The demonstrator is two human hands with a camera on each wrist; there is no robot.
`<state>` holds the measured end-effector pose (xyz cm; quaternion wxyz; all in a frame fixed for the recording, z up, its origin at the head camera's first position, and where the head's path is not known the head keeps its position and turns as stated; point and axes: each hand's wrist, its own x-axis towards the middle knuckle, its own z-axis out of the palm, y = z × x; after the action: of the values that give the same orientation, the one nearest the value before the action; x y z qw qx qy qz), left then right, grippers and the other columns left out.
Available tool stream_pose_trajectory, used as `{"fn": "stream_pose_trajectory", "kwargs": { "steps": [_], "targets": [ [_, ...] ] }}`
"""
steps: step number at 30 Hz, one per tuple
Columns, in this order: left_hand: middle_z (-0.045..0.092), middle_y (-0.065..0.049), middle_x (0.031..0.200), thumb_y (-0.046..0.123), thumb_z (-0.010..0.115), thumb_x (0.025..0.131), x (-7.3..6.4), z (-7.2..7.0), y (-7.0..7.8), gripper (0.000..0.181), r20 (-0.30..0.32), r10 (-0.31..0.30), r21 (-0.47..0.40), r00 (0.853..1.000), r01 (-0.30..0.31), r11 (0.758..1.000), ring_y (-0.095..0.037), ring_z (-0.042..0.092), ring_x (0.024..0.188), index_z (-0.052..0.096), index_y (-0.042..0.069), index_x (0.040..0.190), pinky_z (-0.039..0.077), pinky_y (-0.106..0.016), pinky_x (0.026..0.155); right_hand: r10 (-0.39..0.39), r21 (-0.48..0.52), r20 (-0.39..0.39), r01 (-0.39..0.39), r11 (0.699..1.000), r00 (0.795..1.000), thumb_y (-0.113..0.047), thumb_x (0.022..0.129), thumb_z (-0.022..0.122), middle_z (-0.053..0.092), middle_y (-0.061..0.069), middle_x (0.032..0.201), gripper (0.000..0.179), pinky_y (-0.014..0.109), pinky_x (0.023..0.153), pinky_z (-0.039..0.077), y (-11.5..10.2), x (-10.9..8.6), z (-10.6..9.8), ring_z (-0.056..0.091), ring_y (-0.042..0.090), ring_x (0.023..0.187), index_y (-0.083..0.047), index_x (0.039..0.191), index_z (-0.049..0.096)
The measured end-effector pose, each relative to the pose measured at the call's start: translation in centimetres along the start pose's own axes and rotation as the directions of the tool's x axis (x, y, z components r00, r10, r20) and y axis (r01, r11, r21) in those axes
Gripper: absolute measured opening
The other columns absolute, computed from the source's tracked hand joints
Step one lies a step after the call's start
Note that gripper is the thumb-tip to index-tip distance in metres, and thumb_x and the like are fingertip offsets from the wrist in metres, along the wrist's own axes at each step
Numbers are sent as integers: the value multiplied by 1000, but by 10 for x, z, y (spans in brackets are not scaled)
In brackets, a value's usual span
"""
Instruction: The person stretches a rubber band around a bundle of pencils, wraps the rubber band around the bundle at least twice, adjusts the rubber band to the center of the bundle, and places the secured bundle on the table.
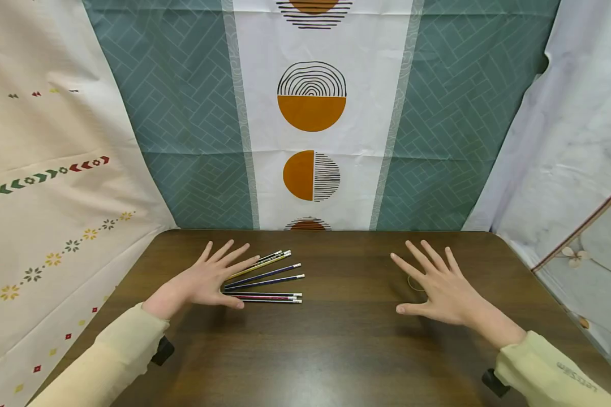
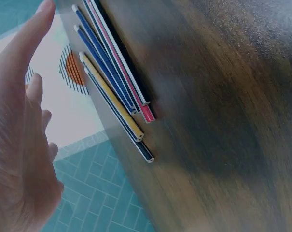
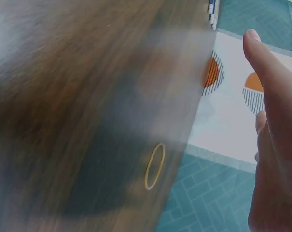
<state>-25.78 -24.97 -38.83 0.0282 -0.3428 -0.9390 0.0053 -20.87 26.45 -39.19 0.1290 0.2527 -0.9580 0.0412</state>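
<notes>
Several pencils lie loosely fanned on the table at the left, among them a yellow pencil, a blue pencil and a red pencil. Above their near ends my left hand is spread, its fingers straight and holding nothing. In the head view it hides part of the pencils. At the right my other hand, the right hand, is also spread with nothing in it. Below it a thin yellow rubber band lies on the table, partly hidden by the fingers in the head view.
The dark wooden table ends at the back against a teal and white patterned curtain. A cream cloth hangs at the left side and a pale floral cloth at the right.
</notes>
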Motion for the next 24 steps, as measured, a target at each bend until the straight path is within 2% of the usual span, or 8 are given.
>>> {"fn": "stream_pose_trajectory", "kwargs": {
  "steps": [5,14,24],
  "targets": [
    [20,-6,166,69,68,77,3,1,-5,98,6,-12,-59,1000,12,998,-44,18,151,28,29,156,11,-77,110,-17,9,11,17,1000,1000,-74,77,65,14,11,167,100,73,112,11,-7,12,0,13,43,152,-32,157,24],
    [22,-4,166,70,66,79,7,3,-13,95,0,-29,-110,1000,29,993,-40,22,151,29,30,156,15,-75,112,-63,41,23,62,997,998,-77,76,64,10,7,168,103,71,114,8,-28,41,3,10,39,153,-32,158,20],
    [32,-11,161,65,66,83,16,13,-27,89,1,-54,-203,999,53,978,-39,34,146,33,23,155,23,-73,110,-93,111,42,88,990,995,-77,77,62,9,7,168,105,70,116,8,-48,71,17,9,37,154,-30,159,17]
  ]
}}
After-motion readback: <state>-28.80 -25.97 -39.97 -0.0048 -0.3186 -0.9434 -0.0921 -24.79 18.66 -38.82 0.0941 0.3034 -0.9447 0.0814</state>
